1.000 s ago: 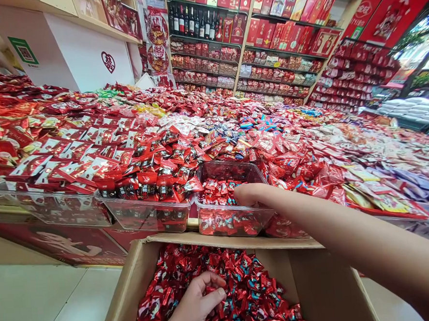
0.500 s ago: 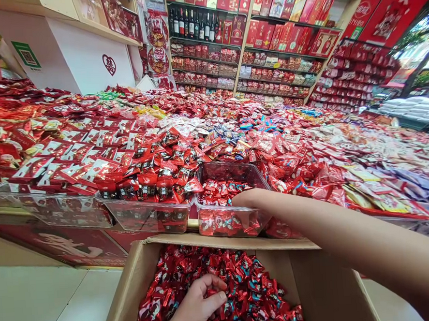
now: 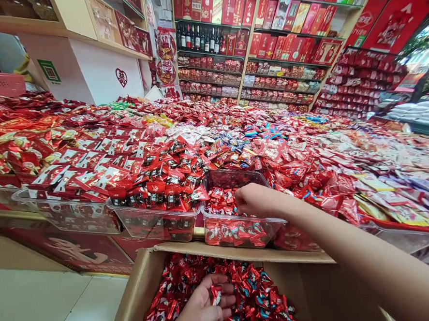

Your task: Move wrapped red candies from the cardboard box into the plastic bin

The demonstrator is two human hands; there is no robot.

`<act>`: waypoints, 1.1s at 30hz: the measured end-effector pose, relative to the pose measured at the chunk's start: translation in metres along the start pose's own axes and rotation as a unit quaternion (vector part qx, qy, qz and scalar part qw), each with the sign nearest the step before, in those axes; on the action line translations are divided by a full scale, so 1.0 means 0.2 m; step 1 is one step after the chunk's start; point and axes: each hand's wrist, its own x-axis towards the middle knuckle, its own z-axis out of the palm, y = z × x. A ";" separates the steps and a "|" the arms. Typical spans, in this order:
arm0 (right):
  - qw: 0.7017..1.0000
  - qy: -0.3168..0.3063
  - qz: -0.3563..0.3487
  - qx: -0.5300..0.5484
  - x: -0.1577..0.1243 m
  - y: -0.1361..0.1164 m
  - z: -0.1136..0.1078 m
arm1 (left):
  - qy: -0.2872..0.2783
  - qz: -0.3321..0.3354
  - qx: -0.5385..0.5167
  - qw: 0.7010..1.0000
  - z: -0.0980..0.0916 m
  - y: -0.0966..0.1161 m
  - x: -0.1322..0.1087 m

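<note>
A cardboard box stands at the bottom, with many small red-wrapped candies inside. Over these candies lies my left hand, palm up with curled fingers, one red candy resting in it. Beyond the box is a clear plastic bin, partly filled with red candies. My right hand is above the right part of that bin, its fingers bent down; what they hold, if anything, is hidden.
Neighbouring bins heaped with wrapped sweets flank the bin on both sides. Behind stretch more sweets, a white counter block and shelves with bottles and red boxes. Pale floor tiles show at lower left.
My right hand has risen from within the bin. My left hand has turned its palm up, and a candy now shows in it. The view has shifted slightly.
</note>
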 end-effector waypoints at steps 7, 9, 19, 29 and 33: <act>0.933 0.006 -0.075 0.352 -0.45 -0.09 0.45 | -0.094 0.014 0.004 0.995 0.11 0.11 -0.09; 0.905 0.046 -0.015 0.422 -0.44 -0.10 0.64 | -0.111 0.030 0.028 0.993 0.16 0.15 -0.11; 0.602 0.071 0.002 0.795 -0.35 -0.19 0.90 | -0.101 0.091 0.108 0.985 0.31 0.13 -0.10; 0.524 0.161 0.071 0.833 -0.30 -0.13 0.98 | 0.062 0.050 0.101 0.992 0.24 0.07 -0.04; 0.628 0.200 0.050 0.751 -0.27 -0.13 1.08 | 0.045 0.113 0.159 0.980 0.18 0.02 0.00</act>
